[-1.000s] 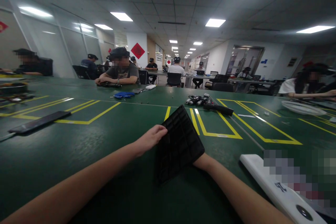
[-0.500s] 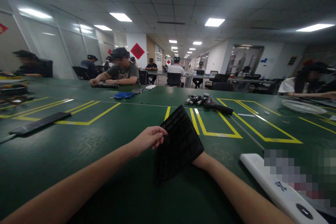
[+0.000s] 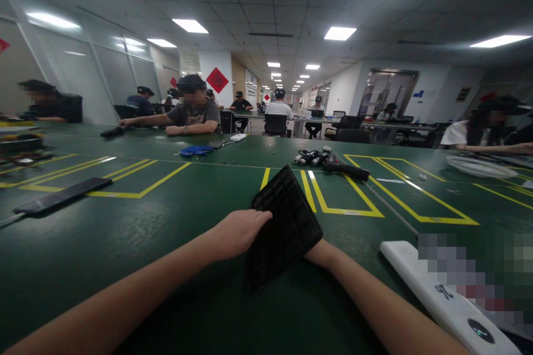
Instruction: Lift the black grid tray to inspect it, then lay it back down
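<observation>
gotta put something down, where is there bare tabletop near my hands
Bare green tabletop lies between the black slab and your left forearm; a smaller patch lies between your right forearm, the yellow tape and the white device. It is crowded at the black cable bundle and the far-left clutter.

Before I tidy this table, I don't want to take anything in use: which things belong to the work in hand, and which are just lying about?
In hand:
- black gridded panel, tilted
- left hand, at its face
- right hand, mostly hidden behind it

Apparently lying about:
- long white device
- slim dark device
- blue item
- black cylinder
</observation>
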The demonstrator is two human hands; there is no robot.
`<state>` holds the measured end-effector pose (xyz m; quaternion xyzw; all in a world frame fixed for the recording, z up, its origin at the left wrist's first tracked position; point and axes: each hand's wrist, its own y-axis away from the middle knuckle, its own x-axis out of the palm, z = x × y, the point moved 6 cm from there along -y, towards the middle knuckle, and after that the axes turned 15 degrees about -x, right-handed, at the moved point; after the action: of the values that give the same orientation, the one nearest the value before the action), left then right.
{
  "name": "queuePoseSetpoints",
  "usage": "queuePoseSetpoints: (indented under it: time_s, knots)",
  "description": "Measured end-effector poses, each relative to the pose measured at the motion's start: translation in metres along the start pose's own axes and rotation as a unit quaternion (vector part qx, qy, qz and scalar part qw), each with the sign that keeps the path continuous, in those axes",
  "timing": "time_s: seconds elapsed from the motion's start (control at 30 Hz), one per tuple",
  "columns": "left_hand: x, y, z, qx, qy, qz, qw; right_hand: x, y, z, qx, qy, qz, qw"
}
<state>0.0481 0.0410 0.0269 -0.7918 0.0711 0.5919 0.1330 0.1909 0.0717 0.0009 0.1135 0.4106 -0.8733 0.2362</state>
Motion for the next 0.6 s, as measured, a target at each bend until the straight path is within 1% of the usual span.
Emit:
queuePoseSetpoints:
  time_s: [0.07,0.17,0.23,0.3,0.37,0.43,0.5,0.53,0.57,0.6]
  knots:
    - [-0.002,-0.002,0.003,-0.022,0.046,-0.005,0.999,0.001,-0.001,0.002,-0.003,-0.001,-0.001,1.0]
    - [0.0,-0.007,0.012,-0.076,0.135,0.003,0.988,0.002,-0.004,0.005,-0.008,-0.002,-0.003,1.0]
    - [0.002,-0.011,0.016,-0.101,0.154,-0.002,0.983,0.002,-0.004,0.007,-0.009,-0.003,-0.003,1.0]
    - [0.002,-0.012,0.018,-0.12,0.148,-0.027,0.981,0.002,-0.004,0.007,-0.009,-0.002,-0.003,1.0]
    - [0.0,-0.011,0.017,-0.126,0.145,-0.042,0.98,0.001,-0.004,0.007,-0.008,0.0,-0.003,1.0]
    - [-0.001,-0.01,0.014,-0.111,0.163,-0.035,0.98,0.001,-0.003,0.007,-0.009,0.002,-0.002,1.0]
    - [-0.003,-0.01,0.012,-0.09,0.202,-0.021,0.975,0.001,-0.004,0.006,-0.011,0.002,-0.001,1.0]
    - [-0.004,-0.011,0.012,-0.09,0.236,-0.013,0.968,0.001,-0.004,0.007,-0.012,0.002,0.0,1.0]
    - [-0.005,-0.012,0.015,-0.102,0.282,-0.004,0.954,0.002,-0.004,0.007,-0.014,0.001,0.002,1.0]
    - [-0.004,-0.014,0.019,-0.126,0.342,0.007,0.931,0.002,-0.005,0.008,-0.017,0.001,0.003,1.0]
